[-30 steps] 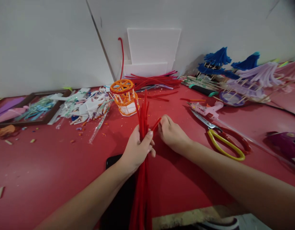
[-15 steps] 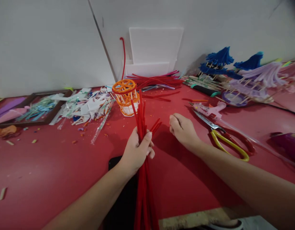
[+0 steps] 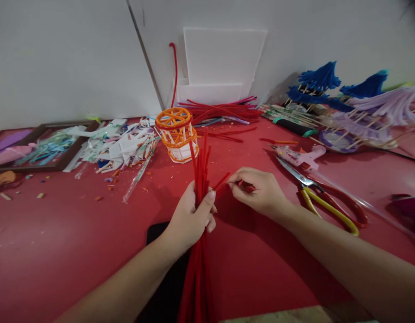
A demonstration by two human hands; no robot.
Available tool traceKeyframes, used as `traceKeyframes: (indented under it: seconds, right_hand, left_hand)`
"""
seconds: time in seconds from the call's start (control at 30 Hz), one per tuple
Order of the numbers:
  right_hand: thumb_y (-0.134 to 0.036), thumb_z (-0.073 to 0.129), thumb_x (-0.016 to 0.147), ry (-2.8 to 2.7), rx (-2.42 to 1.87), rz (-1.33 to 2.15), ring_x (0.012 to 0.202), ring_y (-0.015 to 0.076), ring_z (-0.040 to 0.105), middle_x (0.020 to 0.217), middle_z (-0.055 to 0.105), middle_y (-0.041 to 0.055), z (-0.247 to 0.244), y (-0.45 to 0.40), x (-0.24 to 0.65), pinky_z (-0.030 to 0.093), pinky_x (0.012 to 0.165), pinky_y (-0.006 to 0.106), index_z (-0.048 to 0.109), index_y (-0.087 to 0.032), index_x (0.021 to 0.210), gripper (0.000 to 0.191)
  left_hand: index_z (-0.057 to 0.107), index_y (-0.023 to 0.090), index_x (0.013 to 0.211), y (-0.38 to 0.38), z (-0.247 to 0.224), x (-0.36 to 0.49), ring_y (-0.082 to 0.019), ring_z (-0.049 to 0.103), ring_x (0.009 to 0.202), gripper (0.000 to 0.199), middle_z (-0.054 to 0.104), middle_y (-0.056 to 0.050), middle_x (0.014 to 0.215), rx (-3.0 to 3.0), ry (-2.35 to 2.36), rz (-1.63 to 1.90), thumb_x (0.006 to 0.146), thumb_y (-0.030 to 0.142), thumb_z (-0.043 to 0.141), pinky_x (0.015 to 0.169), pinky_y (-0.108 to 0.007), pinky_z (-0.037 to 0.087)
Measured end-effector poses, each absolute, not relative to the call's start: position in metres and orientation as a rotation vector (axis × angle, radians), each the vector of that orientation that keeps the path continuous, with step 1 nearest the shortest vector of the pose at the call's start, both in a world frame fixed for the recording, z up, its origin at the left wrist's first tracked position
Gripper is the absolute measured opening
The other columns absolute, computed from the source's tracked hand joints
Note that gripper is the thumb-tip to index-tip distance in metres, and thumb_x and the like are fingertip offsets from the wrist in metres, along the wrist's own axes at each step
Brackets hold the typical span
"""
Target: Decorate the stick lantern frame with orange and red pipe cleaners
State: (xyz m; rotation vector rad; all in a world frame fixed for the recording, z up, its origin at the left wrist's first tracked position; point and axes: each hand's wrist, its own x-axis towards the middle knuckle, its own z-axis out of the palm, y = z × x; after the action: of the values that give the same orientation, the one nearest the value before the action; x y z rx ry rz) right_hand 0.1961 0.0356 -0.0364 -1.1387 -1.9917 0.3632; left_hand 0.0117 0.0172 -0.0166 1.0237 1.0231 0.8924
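My left hand (image 3: 192,215) is wrapped round a bundle of long red pipe cleaners (image 3: 198,278), whose upper ends fan out above the thumb. A few short red ends (image 3: 222,180) stick out to the right between thumb and fingers. Just right of these, my right hand (image 3: 257,188) is closed in a pinch with its fingertips at those ends; what it grips is too small to make out. Behind the bundle stands an orange and white round frame (image 3: 175,134) with thin sticks. A black phone-like object (image 3: 163,278) lies under my left forearm.
Scissors (image 3: 306,181) with red and yellow handles and a pink glue gun (image 3: 303,158) lie to the right. Blue (image 3: 320,77) and lilac (image 3: 385,105) models stand behind them. White scraps (image 3: 123,146) and a brown frame (image 3: 62,165) are at left, more red pipe cleaners (image 3: 220,112) by the wall.
My right hand has moved left and its fingertips have come to the short red ends. My left hand still holds the bundle. The view has shifted slightly.
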Motion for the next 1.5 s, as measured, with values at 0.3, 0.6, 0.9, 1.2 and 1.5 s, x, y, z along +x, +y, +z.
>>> traceKeyframes:
  seconds: [0.3,0.6,0.9,1.2,1.5]
  right_hand:
    - [-0.015,0.049,0.082,-2.157,-1.334,0.226,0.062,0.0137,0.051,0.071,0.057,0.0032,-0.036,0.036,0.191,0.042,0.06,0.025,0.052,-0.019,0.074,0.01]
    - [-0.014,0.043,0.081,-2.056,-1.43,0.32,0.066,0.0155,0.052,0.073,0.056,0.0037,-0.046,0.039,0.179,0.041,0.064,0.027,0.045,-0.021,0.075,0.009]
    - [-0.017,0.042,0.078,-1.757,-1.554,0.46,0.057,0.015,0.047,0.062,0.051,0.0002,-0.042,0.046,0.188,0.036,0.058,0.028,0.042,-0.022,0.072,0.007]
    - [-0.049,0.034,0.094,-1.604,-1.365,0.753,0.053,0.0114,0.049,0.056,0.051,0.0,-0.038,0.039,0.187,0.038,0.052,0.026,0.048,-0.02,0.062,0.046]
    - [-0.044,0.068,0.078,-1.151,-1.075,1.245,0.043,0.0082,0.051,0.054,0.057,-0.0036,-0.03,0.026,0.174,0.042,0.043,0.023,0.068,-0.017,0.085,0.028]
  left_hand:
    - [0.042,0.019,0.087,0.016,-0.017,0.015,-0.001,0.038,0.031,0.015,0.049,0.01,0.056,1.068,1.036,0.839,0.088,0.028,0.054,0.032,-0.015,0.036]
    - [0.043,0.018,0.085,0.021,-0.016,0.016,0.0,0.033,0.034,0.012,0.049,0.009,0.054,0.99,1.042,0.854,0.087,0.023,0.054,0.033,-0.013,0.035]
    - [0.043,0.019,0.085,0.011,-0.012,0.013,-0.001,0.035,0.035,0.023,0.05,0.009,0.056,1.014,0.996,0.87,0.084,0.034,0.061,0.034,-0.015,0.036]
    - [0.043,0.019,0.079,0.018,-0.012,0.011,-0.001,0.039,0.037,0.031,0.054,0.008,0.057,0.834,0.922,0.925,0.078,0.034,0.07,0.036,-0.014,0.038]
    - [0.043,0.019,0.08,0.018,-0.01,0.009,0.0,0.036,0.036,0.035,0.055,0.008,0.056,0.808,0.893,0.832,0.077,0.04,0.071,0.034,-0.011,0.031]
